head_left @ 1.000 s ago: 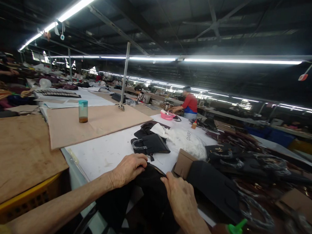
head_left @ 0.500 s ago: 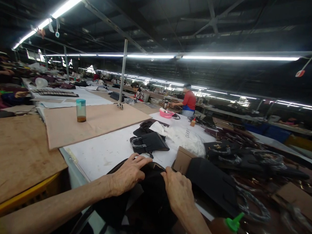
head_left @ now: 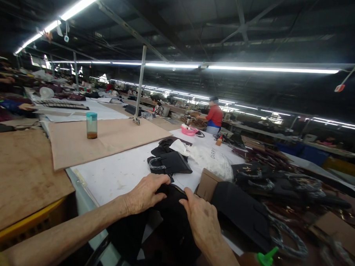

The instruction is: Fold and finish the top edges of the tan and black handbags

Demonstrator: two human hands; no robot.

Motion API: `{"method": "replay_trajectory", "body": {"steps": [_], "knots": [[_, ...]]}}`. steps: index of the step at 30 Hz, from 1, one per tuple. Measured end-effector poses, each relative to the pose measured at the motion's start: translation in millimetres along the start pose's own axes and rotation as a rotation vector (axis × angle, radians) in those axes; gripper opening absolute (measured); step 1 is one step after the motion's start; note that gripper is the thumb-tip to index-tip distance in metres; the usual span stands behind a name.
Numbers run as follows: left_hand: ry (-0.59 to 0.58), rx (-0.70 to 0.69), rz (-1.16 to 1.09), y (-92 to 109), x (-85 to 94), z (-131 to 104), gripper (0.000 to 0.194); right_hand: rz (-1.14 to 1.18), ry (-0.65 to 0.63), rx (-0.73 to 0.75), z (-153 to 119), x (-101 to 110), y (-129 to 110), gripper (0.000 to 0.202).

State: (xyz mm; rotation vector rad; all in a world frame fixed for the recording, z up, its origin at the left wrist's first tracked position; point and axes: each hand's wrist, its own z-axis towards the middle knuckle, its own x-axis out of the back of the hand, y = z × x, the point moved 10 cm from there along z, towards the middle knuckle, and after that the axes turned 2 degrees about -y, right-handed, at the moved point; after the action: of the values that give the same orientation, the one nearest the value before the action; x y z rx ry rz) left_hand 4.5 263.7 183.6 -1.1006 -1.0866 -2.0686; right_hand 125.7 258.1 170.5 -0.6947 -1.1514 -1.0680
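A black bag is between my hands at the table's near edge, its upper rim facing away from me. My left hand curls its fingers over that rim on the left, thumb toward me. On the right, my right hand pinches the same rim with thumb and forefinger; its other fingers are folded in. The bag's lower part is dark and hard to make out. Just beyond lies a small black handbag with a plastic-wrapped handle. Beside my right hand is a flat black bag panel.
A bottle with a green nozzle stands near my right forearm. Several dark bags with wrapped handles pile up at right, behind a white plastic bag. A tumbler stands on beige board. A person in red works farther off.
My left hand's fingers have drawn closer together along the rim. My right thumb has shifted slightly left and down on it. The bag stays in nearly the same place.
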Motion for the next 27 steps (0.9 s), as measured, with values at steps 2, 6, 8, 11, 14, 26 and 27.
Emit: {"method": "replay_trajectory", "body": {"steps": [2, 6, 8, 11, 14, 26, 27], "knots": [[-0.006, -0.040, 0.021, 2, -2.2, -1, 0.025, -0.033, 0.020, 0.003, 0, 5, -7, 0.014], [-0.006, 0.025, 0.090, -6, -6.7, 1, 0.029, -0.116, 0.045, -0.004, 4, 10, -19, 0.014], [-0.014, 0.071, 0.137, -11, -9.1, 3, 0.034, -0.099, 0.043, 0.000, 8, 11, -23, 0.013], [-0.037, 0.071, 0.223, -13, -12.8, 6, 0.029, -0.047, 0.029, -0.004, 12, 9, -22, 0.012], [-0.049, 0.089, 0.238, -21, -13.3, 10, 0.021, -0.035, 0.020, -0.010, 14, 5, -17, 0.016], [0.011, -0.043, 0.128, -4, -4.8, 10, 0.020, -0.069, 0.077, 0.029, 19, -2, -12, 0.024], [0.000, -0.078, 0.124, -1, -6.7, 8, 0.020, -0.068, 0.079, 0.029, 19, -2, -12, 0.024]]}}
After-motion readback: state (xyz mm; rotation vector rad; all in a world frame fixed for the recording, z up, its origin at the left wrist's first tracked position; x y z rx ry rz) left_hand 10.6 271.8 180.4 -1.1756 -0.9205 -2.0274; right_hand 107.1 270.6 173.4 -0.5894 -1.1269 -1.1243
